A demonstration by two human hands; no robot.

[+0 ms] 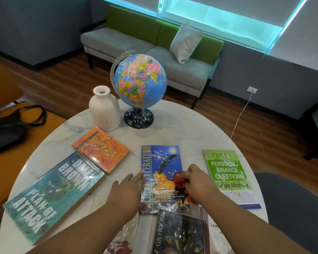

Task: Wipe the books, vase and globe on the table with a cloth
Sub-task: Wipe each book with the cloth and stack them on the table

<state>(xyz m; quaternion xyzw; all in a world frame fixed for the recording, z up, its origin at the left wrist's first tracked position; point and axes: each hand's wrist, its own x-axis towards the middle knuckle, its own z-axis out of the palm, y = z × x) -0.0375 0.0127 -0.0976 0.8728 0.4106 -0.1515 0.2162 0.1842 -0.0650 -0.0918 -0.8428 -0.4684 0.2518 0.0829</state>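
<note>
Several books lie flat on a round white marble table (182, 129). My left hand (127, 191) presses flat on the table against the spine edge of the blue World Literature book (160, 162). My right hand (198, 184) grips a red cloth (179, 181) on that book's cover. Around it lie a teal Plan of Attack book (50, 195), an orange book (101, 149), a green finance book (228, 173) and a dark Ga'Hoole book (178, 233). A white vase (104, 109) and a globe (140, 81) on a dark base stand at the far side.
A grey and green sofa (147, 52) with a white cushion (185, 43) stands beyond the table. A black bag (9, 125) rests on an orange seat at the left. A dark chair (292, 208) sits at the right. A white cable (240, 114) runs across the wooden floor.
</note>
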